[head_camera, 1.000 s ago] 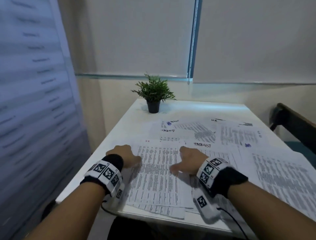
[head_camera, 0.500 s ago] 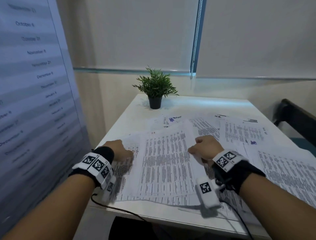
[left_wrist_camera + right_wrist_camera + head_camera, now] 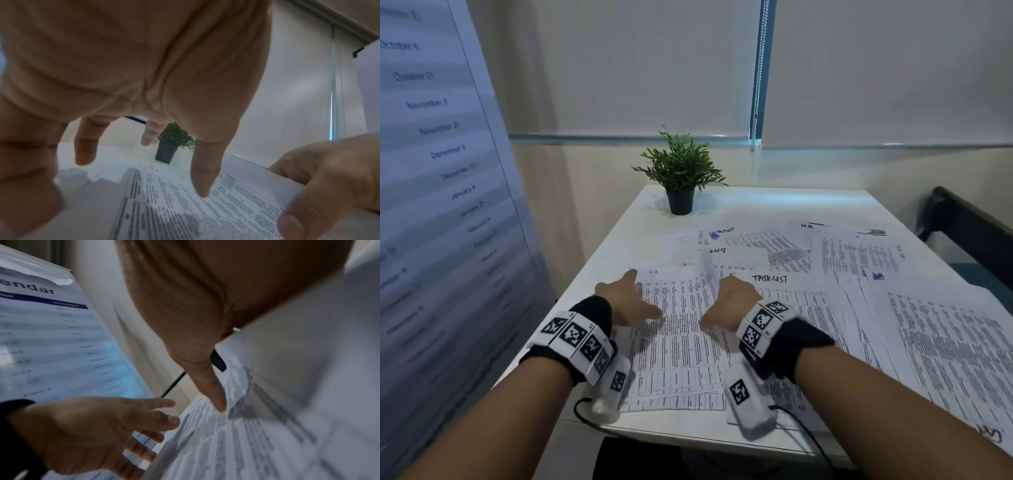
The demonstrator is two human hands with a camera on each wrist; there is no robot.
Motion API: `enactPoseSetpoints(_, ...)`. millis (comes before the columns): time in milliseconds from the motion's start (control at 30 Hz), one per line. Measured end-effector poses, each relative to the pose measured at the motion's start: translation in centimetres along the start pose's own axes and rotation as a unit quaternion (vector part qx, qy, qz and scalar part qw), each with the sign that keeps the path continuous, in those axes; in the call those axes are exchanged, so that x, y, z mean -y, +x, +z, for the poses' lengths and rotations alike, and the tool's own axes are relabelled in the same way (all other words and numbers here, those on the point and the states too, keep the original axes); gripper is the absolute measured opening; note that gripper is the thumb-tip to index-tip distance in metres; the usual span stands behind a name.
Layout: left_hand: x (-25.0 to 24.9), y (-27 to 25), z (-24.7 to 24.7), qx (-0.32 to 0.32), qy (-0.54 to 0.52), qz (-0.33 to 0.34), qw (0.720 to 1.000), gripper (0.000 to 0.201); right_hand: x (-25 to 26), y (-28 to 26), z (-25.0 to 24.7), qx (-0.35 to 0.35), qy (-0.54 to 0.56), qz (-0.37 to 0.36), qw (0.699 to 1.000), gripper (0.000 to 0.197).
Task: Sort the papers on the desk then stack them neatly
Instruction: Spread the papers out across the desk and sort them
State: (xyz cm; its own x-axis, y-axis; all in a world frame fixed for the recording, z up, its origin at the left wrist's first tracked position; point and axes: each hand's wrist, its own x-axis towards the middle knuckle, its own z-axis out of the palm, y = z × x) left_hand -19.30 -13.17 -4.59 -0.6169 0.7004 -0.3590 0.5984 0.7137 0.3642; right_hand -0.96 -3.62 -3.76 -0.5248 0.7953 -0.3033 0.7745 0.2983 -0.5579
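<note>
Several printed sheets lie spread over the white desk (image 3: 763, 205). The front-left sheet, marked "H.R." in red (image 3: 681, 346), is pinched at its right edge by my right hand (image 3: 726, 305), thumb (image 3: 216, 395) on top of the sheet (image 3: 257, 434). In the left wrist view the right hand (image 3: 320, 183) grips the slightly raised edge of that sheet (image 3: 185, 204). My left hand (image 3: 633, 298) hovers over the sheet's left edge with fingers (image 3: 84, 146) spread and straight, holding nothing. A sheet headed "TASKLIST" (image 3: 811, 308) lies to the right of it.
More printed pages overlap at the back (image 3: 774, 246) and the right side (image 3: 962, 342). A small potted plant (image 3: 681, 178) stands at the desk's far left. A calendar banner (image 3: 441, 171) hangs along the left. A dark chair back (image 3: 976, 226) is at the right.
My right hand took hold of the H.R. sheet's right edge, lifted it, and has now brought it back down near the front left. My left hand's fingers have spread out.
</note>
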Motion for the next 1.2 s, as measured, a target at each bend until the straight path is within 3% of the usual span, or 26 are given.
enactPoseSetpoints(167, 0.4, -0.2, -0.9, -0.016, -0.045, -0.002, 0.999, 0.116, -1.4, 0.0, -0.7, -0.010, 0.164, -0.012, 0.986, 0.022)
enactPoseSetpoints(300, 0.2, -0.9, -2.3, -0.064, -0.044, -0.006, 0.997, 0.123, -3.1, -1.3, -4.3, -0.010, 0.326, -0.037, 0.945, 0.041)
enactPoseSetpoints(367, -1.1, -1.9, -2.7, -0.091, -0.079, 0.048, 0.992, 0.110, -4.1, -2.3, -6.9, -0.023, 0.406, -0.071, 0.911, 0.041)
enactPoseSetpoints(467, -5.9, -4.8, -2.3, -0.072, -0.251, 0.191, 0.946, 0.063, -6.7, -4.3, -10.9, -0.024, 0.530, -0.135, 0.837, 0.046)
enactPoseSetpoints(567, -11.2, -6.3, -0.6, -0.014, -0.399, 0.285, 0.871, 0.044, -10.7, -6.2, -14.1, -0.066, 0.543, -0.163, 0.821, 0.039)
enactPoseSetpoints(633, -14.2, -6.8, 1.2, 0.051, -0.452, 0.282, 0.844, 0.045, -14.3, -6.8, -15.4, -0.121, 0.498, -0.128, 0.849, 0.039)
enactPoseSetpoints(800, -21.5, -8.2, 7.3, 0.217, -0.311, 0.307, 0.873, 0.072, -24.1, -9.1, -17.7, -0.237, 0.295, 0.035, 0.925, 0.054)
enactPoseSetpoints(900, -25.0, -9.4, 10.3, 0.260, -0.246, 0.291, 0.887, 0.091, -27.1, -11.0, -19.0, -0.255, 0.130, 0.139, 0.948, 0.042)
enactPoseSetpoints(967, -26.9, -9.8, 12.1, 0.253, -0.191, 0.288, 0.904, 0.090, -28.7, -11.3, -19.4, -0.238, 0.086, 0.174, 0.952, 0.037)
enactPoseSetpoints(1033, -28.0, -10.2, 13.0, 0.197, -0.062, 0.308, 0.929, 0.083, -30.2, -11.2, -19.0, -0.228, 0.038, 0.208, 0.950, 0.037)
enactPoseSetpoints(1100, -28.1, -10.1, 12.7, 0.134, 0.029, 0.323, 0.936, 0.076, -30.9, -10.9, -18.5, -0.224, -0.017, 0.238, 0.945, 0.041)
enactPoseSetpoints(1200, -26.3, -8.5, 10.7, 0.097, 0.084, 0.308, 0.943, 0.069, -29.7, -10.8, -18.4, -0.257, -0.095, 0.246, 0.930, 0.055)
